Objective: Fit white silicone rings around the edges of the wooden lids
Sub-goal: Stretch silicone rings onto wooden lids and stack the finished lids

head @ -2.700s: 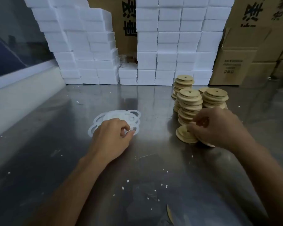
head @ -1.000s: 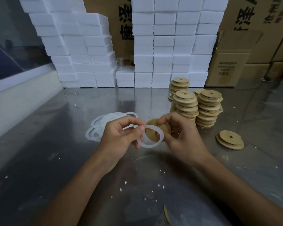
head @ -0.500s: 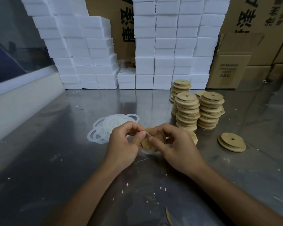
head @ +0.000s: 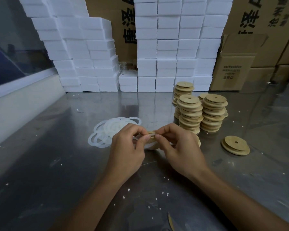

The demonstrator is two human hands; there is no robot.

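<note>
Both hands' fingers (head: 146, 138) still pinch the wooden lid (head: 151, 142), its ring (head: 148, 145) seemingly further seated.

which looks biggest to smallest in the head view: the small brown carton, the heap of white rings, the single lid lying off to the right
1. small brown carton, though it sits farthest back
2. heap of white rings
3. single lid
</note>
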